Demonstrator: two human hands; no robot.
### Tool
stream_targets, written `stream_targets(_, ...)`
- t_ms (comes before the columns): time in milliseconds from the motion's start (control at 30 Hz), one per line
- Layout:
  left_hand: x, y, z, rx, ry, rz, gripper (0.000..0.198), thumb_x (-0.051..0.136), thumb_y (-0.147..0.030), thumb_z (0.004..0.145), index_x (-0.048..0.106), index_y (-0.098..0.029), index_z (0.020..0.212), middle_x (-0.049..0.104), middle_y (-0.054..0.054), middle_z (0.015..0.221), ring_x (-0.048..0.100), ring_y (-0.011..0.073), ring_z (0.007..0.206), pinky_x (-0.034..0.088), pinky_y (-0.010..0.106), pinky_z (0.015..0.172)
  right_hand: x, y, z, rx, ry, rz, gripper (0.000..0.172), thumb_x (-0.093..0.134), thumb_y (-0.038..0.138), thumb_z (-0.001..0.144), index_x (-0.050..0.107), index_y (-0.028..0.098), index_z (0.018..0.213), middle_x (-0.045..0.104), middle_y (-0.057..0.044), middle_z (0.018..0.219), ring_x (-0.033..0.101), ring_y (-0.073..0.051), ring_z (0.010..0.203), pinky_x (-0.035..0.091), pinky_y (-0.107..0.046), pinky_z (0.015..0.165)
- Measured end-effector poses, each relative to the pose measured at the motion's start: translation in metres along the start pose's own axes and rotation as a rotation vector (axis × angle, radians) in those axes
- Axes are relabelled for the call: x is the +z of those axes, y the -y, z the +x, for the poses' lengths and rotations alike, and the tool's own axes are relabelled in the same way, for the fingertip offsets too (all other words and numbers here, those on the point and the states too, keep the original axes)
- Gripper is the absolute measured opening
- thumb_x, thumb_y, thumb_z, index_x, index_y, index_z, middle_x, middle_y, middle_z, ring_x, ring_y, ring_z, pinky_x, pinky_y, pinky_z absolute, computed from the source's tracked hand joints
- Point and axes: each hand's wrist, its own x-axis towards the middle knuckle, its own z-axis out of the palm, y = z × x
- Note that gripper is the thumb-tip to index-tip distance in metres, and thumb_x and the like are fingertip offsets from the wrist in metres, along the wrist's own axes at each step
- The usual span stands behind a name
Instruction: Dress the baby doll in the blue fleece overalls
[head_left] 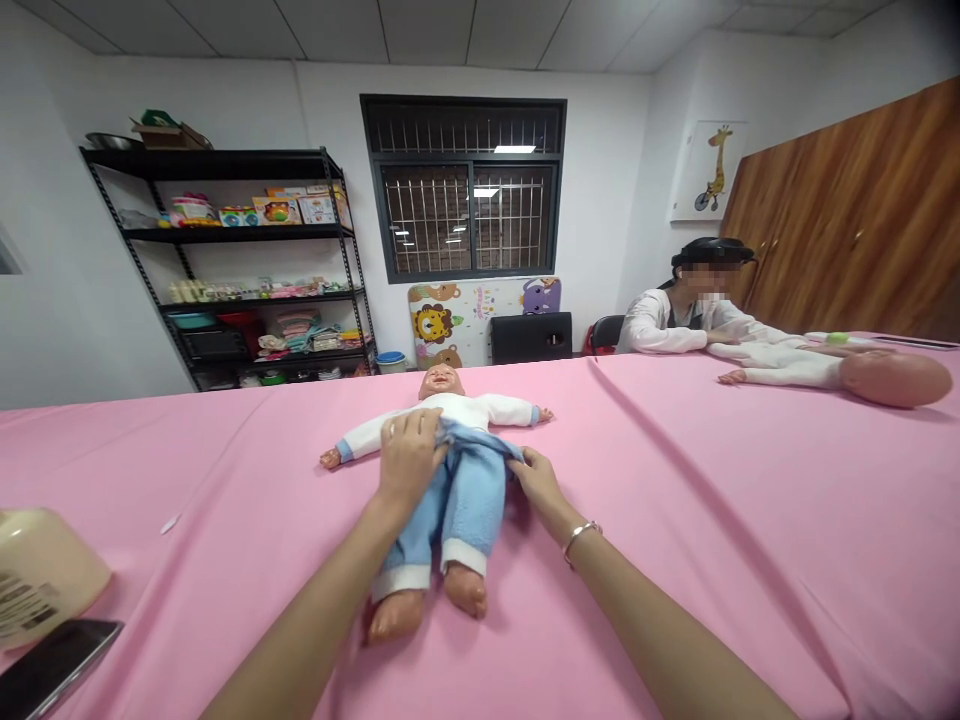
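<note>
A baby doll point(441, 382) lies on its back on the pink-covered table, with its feet toward me and its arms spread. It wears a white top point(463, 410) with blue cuffs and light blue trousers point(474, 500) with white ankle bands. My left hand point(409, 450) is closed at the waistband on the doll's left-hand side in the picture; its fingertips are partly hidden. At the opposite side of the waist, my right hand point(534, 478) pinches the edge of the trousers, which is drawn outward. The waistband looks bunched between both hands.
A beige bottle point(45, 575) and a dark phone point(56, 668) lie at the near left. Across the table at right sits a person point(675, 310) with hands by another doll point(892, 378). Behind stand a black shelf point(240, 235) and a black chair point(531, 338).
</note>
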Motion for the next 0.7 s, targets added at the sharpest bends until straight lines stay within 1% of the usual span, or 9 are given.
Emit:
stream_targets(67, -0.001, 0.021, -0.002, -0.139, -0.026, -0.082, 0.048, 0.060, -0.037, 0.077, 0.048, -0.017, 0.119, 0.052, 0.014, 0.117, 0.043, 0.0334, 0.111, 0.029, 0.049, 0.095, -0.003, -0.007, 0.005, 0.031, -0.096, -0.011, 0.026, 0.062, 0.038, 0.058, 0.051, 0.017, 0.068, 0.053, 0.001, 0.061, 0.049, -0.015, 0.060, 0.040, -0.027, 0.057)
stream_targets(133, 0.001, 0.041, -0.011, -0.332, 0.045, -0.325, 0.057, 0.061, -0.042, 0.076, 0.044, -0.013, 0.121, 0.048, 0.017, 0.123, 0.042, 0.0320, 0.115, 0.033, 0.045, 0.096, -0.002, -0.008, 0.007, 0.031, -0.101, 0.024, 0.026, 0.061, 0.031, 0.057, 0.054, 0.017, 0.077, 0.058, -0.001, 0.072, 0.053, -0.018, 0.071, 0.042, -0.029, 0.064)
stream_targets(200, 0.006, 0.055, -0.024, -0.467, 0.203, -0.654, 0.061, 0.060, -0.045, 0.076, 0.042, -0.011, 0.123, 0.046, 0.017, 0.127, 0.044, 0.0289, 0.116, 0.037, 0.040, 0.095, 0.001, -0.005, 0.005, 0.010, -0.012, 0.076, 0.034, 0.059, 0.028, 0.059, 0.055, 0.018, 0.092, 0.062, -0.003, 0.089, 0.055, -0.020, 0.086, 0.043, -0.031, 0.076)
stream_targets(267, 0.010, 0.059, -0.038, -0.479, 0.342, -0.944, 0.057, 0.059, -0.045, 0.077, 0.045, -0.013, 0.122, 0.049, 0.013, 0.127, 0.047, 0.0260, 0.114, 0.040, 0.036, 0.095, 0.005, 0.003, -0.002, 0.008, 0.141, 0.096, 0.037, 0.058, 0.032, 0.066, 0.056, 0.019, 0.101, 0.061, -0.004, 0.103, 0.053, -0.022, 0.097, 0.042, -0.033, 0.084)
stream_targets(333, 0.014, 0.057, -0.046, -0.459, 0.362, -1.119, 0.053, 0.058, -0.044, 0.077, 0.048, -0.015, 0.120, 0.053, 0.009, 0.124, 0.050, 0.0247, 0.111, 0.041, 0.034, 0.094, 0.008, 0.011, -0.010, 0.011, 0.273, 0.051, 0.038, 0.057, 0.039, 0.072, 0.056, 0.018, 0.103, 0.060, -0.005, 0.108, 0.053, -0.023, 0.100, 0.041, -0.035, 0.086)
stream_targets(500, 0.019, 0.052, -0.043, -0.441, 0.231, -1.086, 0.045, 0.053, -0.042, 0.079, 0.055, -0.014, 0.114, 0.057, 0.008, 0.118, 0.049, 0.0263, 0.112, 0.037, 0.038, 0.097, 0.007, 0.025, -0.026, 0.006, 0.425, -0.151, 0.038, 0.058, 0.049, 0.076, 0.059, 0.017, 0.097, 0.062, -0.005, 0.099, 0.055, -0.022, 0.090, 0.044, -0.032, 0.076)
stream_targets(567, 0.017, 0.055, -0.041, -0.408, 0.272, -1.080, 0.043, 0.053, -0.044, 0.079, 0.058, -0.013, 0.110, 0.059, 0.008, 0.115, 0.051, 0.0278, 0.108, 0.039, 0.039, 0.094, 0.005, 0.027, -0.028, 0.065, 0.485, -0.210, 0.038, 0.058, 0.052, 0.075, 0.061, 0.015, 0.085, 0.064, -0.005, 0.088, 0.056, -0.020, 0.079, 0.044, -0.030, 0.067)
stream_targets(633, 0.013, 0.058, -0.041, -0.372, 0.367, -1.102, 0.042, 0.055, -0.045, 0.077, 0.062, -0.014, 0.105, 0.062, 0.008, 0.110, 0.053, 0.0289, 0.104, 0.042, 0.039, 0.088, 0.001, 0.030, -0.027, 0.125, 0.532, -0.263, 0.040, 0.062, 0.052, 0.072, 0.061, 0.013, 0.077, 0.064, -0.005, 0.080, 0.056, -0.019, 0.074, 0.043, -0.029, 0.062)
stream_targets(700, 0.007, 0.061, -0.043, -0.366, 0.480, -1.116, 0.041, 0.058, -0.047, 0.075, 0.064, -0.015, 0.100, 0.063, 0.008, 0.106, 0.055, 0.0289, 0.099, 0.044, 0.037, 0.083, -0.003, 0.031, -0.022, 0.163, 0.534, -0.196, 0.039, 0.066, 0.050, 0.069, 0.063, 0.013, 0.081, 0.064, -0.006, 0.084, 0.056, -0.020, 0.077, 0.045, -0.029, 0.066)
